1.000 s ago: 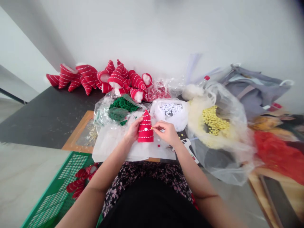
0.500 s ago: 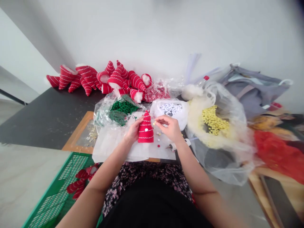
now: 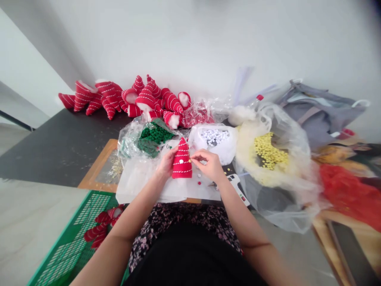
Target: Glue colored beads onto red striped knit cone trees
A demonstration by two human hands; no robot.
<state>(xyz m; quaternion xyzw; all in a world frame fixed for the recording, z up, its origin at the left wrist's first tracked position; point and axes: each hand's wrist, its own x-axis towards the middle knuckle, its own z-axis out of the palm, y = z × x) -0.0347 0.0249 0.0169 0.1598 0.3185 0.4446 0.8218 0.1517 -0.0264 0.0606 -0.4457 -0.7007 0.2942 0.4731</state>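
Observation:
My left hand (image 3: 166, 163) is closed around the left side of a red knitted cone (image 3: 182, 169) with white spiral stitching, held upright over white paper (image 3: 137, 182). A white pompom (image 3: 181, 161) sits on the front of the cone. Between the thumb and forefinger of my right hand (image 3: 210, 163) is a small yellow pompom (image 3: 190, 160), pressed against the cone's right edge. Below my right wrist lies a white glue gun (image 3: 238, 188), partly covered by the forearm. A red pompom (image 3: 199, 183) rests on the paper near its nozzle.
Bags of green pompoms (image 3: 156, 133), white pompoms (image 3: 214, 136) and yellow pompoms (image 3: 269, 153) stand behind and to the right. Stuffed red cones (image 3: 145, 97) are piled along the wall. A green basket (image 3: 64, 234) with more red pieces stands at lower left; a grey bag (image 3: 318, 111) lies far right.
My right hand has moved left and down, bringing the yellow pompom from beside the cone onto its right edge. The cone has shifted slightly left. More of the glue gun now shows.

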